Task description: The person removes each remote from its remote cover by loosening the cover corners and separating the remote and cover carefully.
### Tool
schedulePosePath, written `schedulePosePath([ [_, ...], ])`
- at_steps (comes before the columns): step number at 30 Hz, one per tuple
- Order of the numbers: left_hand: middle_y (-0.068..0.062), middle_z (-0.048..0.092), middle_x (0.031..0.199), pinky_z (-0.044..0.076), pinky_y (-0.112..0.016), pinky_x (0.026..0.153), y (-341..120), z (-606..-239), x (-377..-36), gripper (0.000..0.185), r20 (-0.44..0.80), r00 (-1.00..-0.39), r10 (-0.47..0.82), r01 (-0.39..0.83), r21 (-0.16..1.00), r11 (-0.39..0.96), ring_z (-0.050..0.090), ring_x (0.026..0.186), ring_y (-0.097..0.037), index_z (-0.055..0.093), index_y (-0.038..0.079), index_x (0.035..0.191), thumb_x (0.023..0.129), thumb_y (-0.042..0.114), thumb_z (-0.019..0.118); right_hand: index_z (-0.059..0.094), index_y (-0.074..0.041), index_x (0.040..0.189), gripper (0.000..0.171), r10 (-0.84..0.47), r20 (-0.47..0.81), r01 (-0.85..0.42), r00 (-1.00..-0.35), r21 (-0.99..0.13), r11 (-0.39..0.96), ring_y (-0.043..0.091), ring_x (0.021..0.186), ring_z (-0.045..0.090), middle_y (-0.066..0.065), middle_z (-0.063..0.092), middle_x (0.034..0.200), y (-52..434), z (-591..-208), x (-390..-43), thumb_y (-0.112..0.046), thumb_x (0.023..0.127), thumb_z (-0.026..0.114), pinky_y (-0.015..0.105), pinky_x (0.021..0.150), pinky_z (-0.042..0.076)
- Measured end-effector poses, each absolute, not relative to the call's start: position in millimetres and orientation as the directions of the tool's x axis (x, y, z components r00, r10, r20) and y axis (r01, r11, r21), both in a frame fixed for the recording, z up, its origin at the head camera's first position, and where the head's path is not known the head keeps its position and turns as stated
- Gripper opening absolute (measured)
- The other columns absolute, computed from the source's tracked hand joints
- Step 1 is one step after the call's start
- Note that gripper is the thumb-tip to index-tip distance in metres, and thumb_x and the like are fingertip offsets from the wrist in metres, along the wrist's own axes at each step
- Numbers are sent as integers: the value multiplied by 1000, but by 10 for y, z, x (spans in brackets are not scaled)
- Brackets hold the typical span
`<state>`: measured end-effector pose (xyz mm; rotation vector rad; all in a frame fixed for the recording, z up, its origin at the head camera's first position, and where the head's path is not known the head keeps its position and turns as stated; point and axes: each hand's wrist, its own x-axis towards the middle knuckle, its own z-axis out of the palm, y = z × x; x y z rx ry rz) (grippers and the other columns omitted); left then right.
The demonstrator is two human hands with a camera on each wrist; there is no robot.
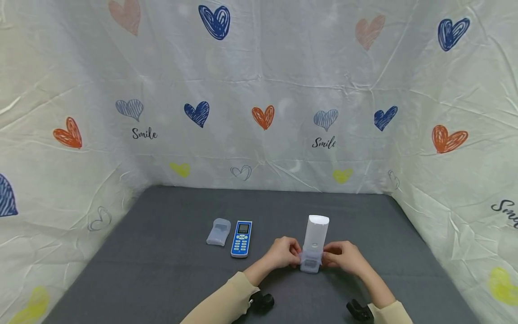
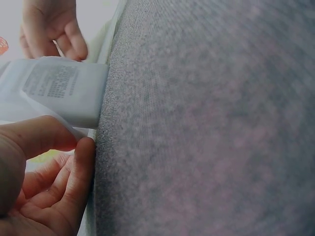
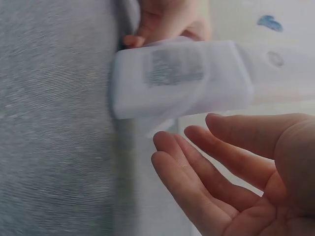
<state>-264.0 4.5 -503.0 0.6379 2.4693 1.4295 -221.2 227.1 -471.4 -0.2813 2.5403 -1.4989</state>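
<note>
A white remote control (image 1: 317,230) stands on its end on the grey table, its back with a printed label towards me. Around its lower part sits a translucent soft sleeve (image 1: 310,256), with a loose edge flaring out in both wrist views. My left hand (image 1: 284,252) pinches that edge on the left side between thumb and forefinger (image 2: 83,162). On the other side is my right hand (image 1: 344,257), its thumb and fingers spread apart just beside the sleeve in the right wrist view. The remote's front is hidden.
Left of my hands lies a blue-faced remote control (image 1: 241,240) with a small screen. Beside it is another translucent sleeve (image 1: 219,232). A white curtain (image 1: 291,148) printed with hearts hangs behind the table and along both sides.
</note>
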Motion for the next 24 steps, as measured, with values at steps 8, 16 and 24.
schedulePosePath([
  [8, 3, 59, 60, 48, -21, 44, 46, -5035, -2640, 14, 32, -882, 470, 261, 864, 431, 57, 46, -8, 64, 3, 77, 68, -7, 68, 66, 3, 110, 34, -192, 22, -101, -981, -903, 417, 24, 91, 70, 18, 69, 103, 2316, -4461, -2185, -22, 88, 68, 36, 76, 57],
  [16, 2, 60, 60, 47, -20, 44, 53, -5045, -2639, 15, 35, -886, 462, 262, 860, 438, 57, 45, -6, 64, 4, 76, 67, -7, 68, 67, -2, 111, 33, -96, 111, -139, -989, -920, 367, 24, 94, 69, 17, 68, 108, 2322, -4253, -2154, -25, 88, 68, 33, 80, 56],
  [24, 2, 61, 60, 46, -19, 44, 61, -5033, -2636, 14, 27, -888, 459, 256, 859, 444, 56, 46, -6, 64, 4, 77, 68, -6, 69, 66, -5, 111, 38, -95, 166, -188, -982, -925, 330, 20, 94, 69, 15, 67, 111, 2332, -4133, -2222, -30, 83, 72, 31, 81, 56],
])
